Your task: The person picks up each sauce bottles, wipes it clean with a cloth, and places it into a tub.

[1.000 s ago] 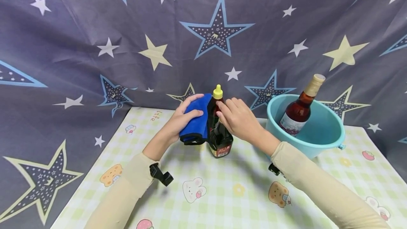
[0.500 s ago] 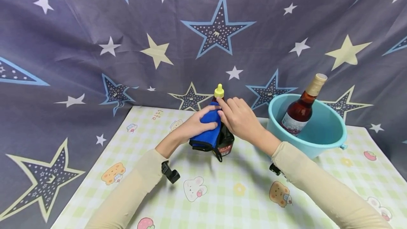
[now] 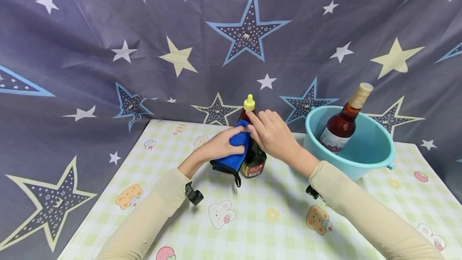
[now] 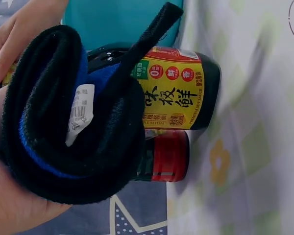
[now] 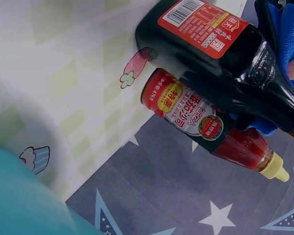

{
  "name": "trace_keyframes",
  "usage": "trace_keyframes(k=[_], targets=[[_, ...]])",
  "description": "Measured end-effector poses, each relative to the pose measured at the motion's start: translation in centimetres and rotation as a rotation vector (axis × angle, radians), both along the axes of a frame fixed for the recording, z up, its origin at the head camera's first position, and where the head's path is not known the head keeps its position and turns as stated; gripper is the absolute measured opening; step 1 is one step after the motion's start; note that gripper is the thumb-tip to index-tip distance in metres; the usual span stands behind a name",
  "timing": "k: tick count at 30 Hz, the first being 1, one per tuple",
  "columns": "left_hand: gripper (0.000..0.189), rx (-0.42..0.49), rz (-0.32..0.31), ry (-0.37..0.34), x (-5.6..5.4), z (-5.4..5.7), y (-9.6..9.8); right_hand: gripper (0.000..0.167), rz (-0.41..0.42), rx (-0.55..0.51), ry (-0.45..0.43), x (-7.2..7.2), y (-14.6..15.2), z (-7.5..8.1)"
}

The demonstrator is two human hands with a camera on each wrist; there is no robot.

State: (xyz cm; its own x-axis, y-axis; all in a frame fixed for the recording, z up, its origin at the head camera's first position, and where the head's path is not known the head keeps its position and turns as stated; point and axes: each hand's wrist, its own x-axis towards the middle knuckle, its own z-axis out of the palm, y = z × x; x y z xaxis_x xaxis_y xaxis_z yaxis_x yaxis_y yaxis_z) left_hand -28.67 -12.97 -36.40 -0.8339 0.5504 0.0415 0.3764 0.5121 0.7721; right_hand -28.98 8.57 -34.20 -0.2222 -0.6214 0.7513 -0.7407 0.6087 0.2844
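My left hand (image 3: pixel 221 146) grips a folded blue cloth (image 3: pixel 228 163) with black edging and a hanging loop, held against the left side of a soy sauce bottle (image 3: pixel 255 156). That dark bottle stands upright on the table, its yellow label facing the left wrist camera. My right hand (image 3: pixel 273 134) pinches the bottle's top, hiding the cap in the head view. Just behind stands a tomato ketchup bottle (image 5: pixel 196 117) with a yellow nozzle cap (image 3: pixel 249 102). In the left wrist view the rolled cloth (image 4: pixel 120 164) covers part of the soy sauce bottle (image 4: pixel 179 90).
A light blue bucket (image 3: pixel 373 163) is on the right, with a red-brown glass bottle (image 3: pixel 341 127) leaning inside it, gold neck up. A checked tablecloth (image 3: pixel 252 236) covers the table. A star-patterned curtain (image 3: pixel 159 19) hangs along the back edge.
My left hand has shifted right and lower with the cloth, moving down along the soy sauce bottle, then slightly back left. My right hand stays at the bottle's top.
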Motion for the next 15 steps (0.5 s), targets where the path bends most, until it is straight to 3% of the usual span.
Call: trace_keyframes(k=[7, 12, 15], targets=[[0.063, -0.1, 0.015, 0.051, 0.4, 0.2, -0.1, 0.049, -0.015, 0.008, -0.016, 0.1, 0.0, 0.3], [0.059, -0.126, 0.031, 0.039, 0.4, -0.8, -0.4, 0.049, -0.017, 0.014, -0.052, 0.2, 0.1, 0.2], [0.058, -0.117, 0.034, -0.003, 0.5, -1.6, -0.8, 0.05, -0.013, 0.01, -0.062, 0.3, 0.1, 0.0]])
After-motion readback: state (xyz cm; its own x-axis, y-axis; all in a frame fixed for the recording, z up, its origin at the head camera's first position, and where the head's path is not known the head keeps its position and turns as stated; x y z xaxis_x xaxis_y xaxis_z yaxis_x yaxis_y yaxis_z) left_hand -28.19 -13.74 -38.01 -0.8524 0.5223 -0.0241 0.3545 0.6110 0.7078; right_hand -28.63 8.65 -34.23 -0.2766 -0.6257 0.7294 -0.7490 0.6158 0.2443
